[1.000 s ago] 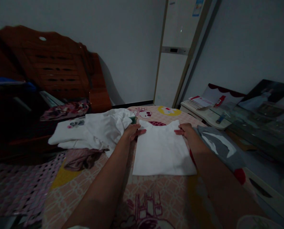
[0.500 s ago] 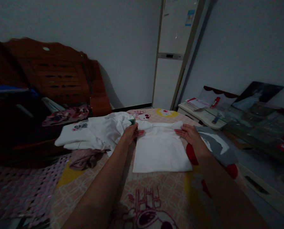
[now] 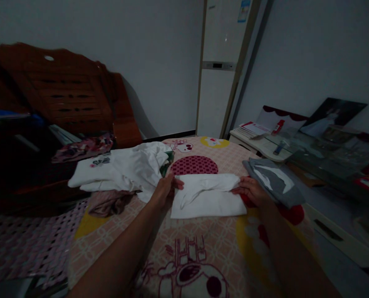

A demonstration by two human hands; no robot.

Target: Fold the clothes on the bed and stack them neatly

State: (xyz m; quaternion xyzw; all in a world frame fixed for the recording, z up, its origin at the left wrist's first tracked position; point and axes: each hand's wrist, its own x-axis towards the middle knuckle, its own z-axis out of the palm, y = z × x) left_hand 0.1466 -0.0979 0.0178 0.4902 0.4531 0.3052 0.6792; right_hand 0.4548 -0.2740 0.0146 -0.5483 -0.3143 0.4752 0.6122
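A white garment (image 3: 207, 196) lies on the patterned bed cover (image 3: 203, 256), its far half lifted and turned over toward me. My left hand (image 3: 165, 189) pinches the lifted edge at its left end. My right hand (image 3: 252, 192) grips the same edge at its right end. Both hands are closed on the fabric, just above the lower layer.
A heap of white clothes (image 3: 122, 169) and a brownish cloth (image 3: 108, 203) lie to the left. A folded grey garment (image 3: 274, 180) sits to the right. A wooden headboard (image 3: 63, 95) stands at the back left, a white cabinet (image 3: 218, 70) behind, a cluttered low table (image 3: 265, 145) at right.
Both hands have drawn the garment's far edge toward me, folding it over so it looks half as deep. A red dotted circle on the cover now shows behind it.
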